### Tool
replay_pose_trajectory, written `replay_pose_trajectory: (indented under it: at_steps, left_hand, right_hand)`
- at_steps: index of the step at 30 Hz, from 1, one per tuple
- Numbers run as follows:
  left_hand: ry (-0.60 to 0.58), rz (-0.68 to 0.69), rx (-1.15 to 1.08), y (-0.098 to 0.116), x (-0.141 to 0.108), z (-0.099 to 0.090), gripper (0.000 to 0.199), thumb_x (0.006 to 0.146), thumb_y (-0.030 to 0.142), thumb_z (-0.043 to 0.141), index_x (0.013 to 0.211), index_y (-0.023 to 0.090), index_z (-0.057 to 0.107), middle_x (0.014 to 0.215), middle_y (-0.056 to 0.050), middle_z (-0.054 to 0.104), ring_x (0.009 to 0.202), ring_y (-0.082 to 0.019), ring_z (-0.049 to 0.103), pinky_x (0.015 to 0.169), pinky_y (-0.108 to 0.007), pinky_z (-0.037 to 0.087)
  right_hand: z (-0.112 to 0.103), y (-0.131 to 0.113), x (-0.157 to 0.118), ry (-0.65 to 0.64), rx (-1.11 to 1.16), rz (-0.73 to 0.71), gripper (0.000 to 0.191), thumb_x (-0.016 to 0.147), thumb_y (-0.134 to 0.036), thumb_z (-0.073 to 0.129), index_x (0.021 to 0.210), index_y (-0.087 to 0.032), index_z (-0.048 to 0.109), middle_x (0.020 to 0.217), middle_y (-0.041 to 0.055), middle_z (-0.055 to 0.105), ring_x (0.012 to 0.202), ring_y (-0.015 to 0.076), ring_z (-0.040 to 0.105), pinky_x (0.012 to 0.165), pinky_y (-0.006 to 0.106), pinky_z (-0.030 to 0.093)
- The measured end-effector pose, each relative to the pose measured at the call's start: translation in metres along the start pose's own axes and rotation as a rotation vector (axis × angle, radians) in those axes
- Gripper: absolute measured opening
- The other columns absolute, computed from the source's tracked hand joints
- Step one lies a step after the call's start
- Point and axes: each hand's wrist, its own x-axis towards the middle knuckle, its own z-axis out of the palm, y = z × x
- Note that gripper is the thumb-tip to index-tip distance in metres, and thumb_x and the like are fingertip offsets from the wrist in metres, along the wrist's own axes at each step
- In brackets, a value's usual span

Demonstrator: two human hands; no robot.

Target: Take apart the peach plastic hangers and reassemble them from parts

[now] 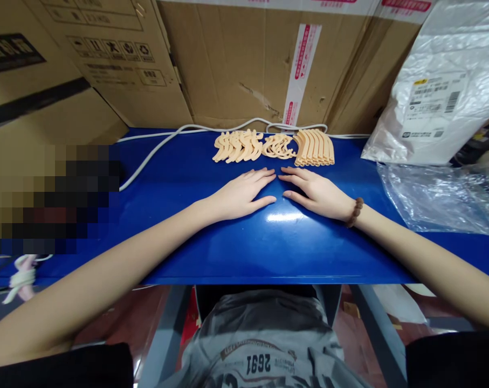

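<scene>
My left hand (244, 194) lies palm down on the blue table (244, 253), fingers stretched out and thumb apart, holding nothing. Facing it, my right hand (319, 193) rests flat in the same way, with a brown bracelet (355, 212) at the wrist. A small gap separates the fingertips. Just beyond the hands stand three groups of beige pieces side by side: wavy pieces (238, 146) on the left, thin curved pieces (278, 146) in the middle, and long curved pieces (314, 147) lined up on the right, close to my right fingers.
Cardboard boxes (236, 64) stand behind the table and at the left. A white cable (147, 159) runs along the back. At the right are a white plastic package (434, 97) and a clear plastic bag (438, 199). A blurred dark item (78, 188) lies at the left.
</scene>
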Motion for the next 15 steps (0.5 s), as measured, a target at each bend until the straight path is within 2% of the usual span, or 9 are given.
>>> replay_pose_trajectory:
  at_steps: [4,8,12,15]
  left_hand:
    - [0.018,0.007,0.003,-0.0018,0.0002,0.0023,0.071,0.109,0.053,0.040,0.161,0.006,0.040,0.170,-0.017,0.036,0.161,-0.029,0.031,0.134,-0.046,0.023]
    - [0.059,0.003,0.026,-0.0020,0.0017,0.0046,0.068,0.108,0.054,0.040,0.158,0.009,0.045,0.167,-0.017,0.043,0.157,-0.029,0.038,0.130,-0.047,0.030]
    - [0.116,0.024,0.114,-0.0004,0.0058,0.0041,0.060,0.107,0.053,0.042,0.148,0.011,0.054,0.154,-0.018,0.057,0.142,-0.033,0.054,0.120,-0.049,0.041]
    - [0.127,0.048,0.131,-0.0001,0.0082,0.0032,0.057,0.107,0.051,0.043,0.142,0.008,0.058,0.144,-0.019,0.062,0.131,-0.035,0.059,0.113,-0.049,0.046]
  right_hand:
    - [0.0005,-0.0001,0.0002,0.002,-0.010,-0.007,0.056,0.108,-0.047,0.042,0.146,-0.010,0.060,0.156,0.0217,0.055,0.144,0.0337,0.055,0.118,0.055,0.048]
    - [0.0007,-0.0010,-0.0003,0.021,-0.036,-0.015,0.053,0.108,-0.045,0.044,0.144,-0.011,0.062,0.153,0.0211,0.058,0.143,0.0327,0.056,0.117,0.053,0.049]
    - [0.0000,-0.0010,-0.0005,0.043,-0.070,-0.009,0.049,0.107,-0.045,0.046,0.143,-0.015,0.063,0.151,0.0186,0.060,0.138,0.0322,0.061,0.112,0.052,0.053]
    - [-0.0005,-0.0010,-0.0004,0.045,-0.077,-0.026,0.049,0.106,-0.045,0.048,0.140,-0.015,0.064,0.149,0.0180,0.062,0.135,0.0322,0.063,0.108,0.051,0.056]
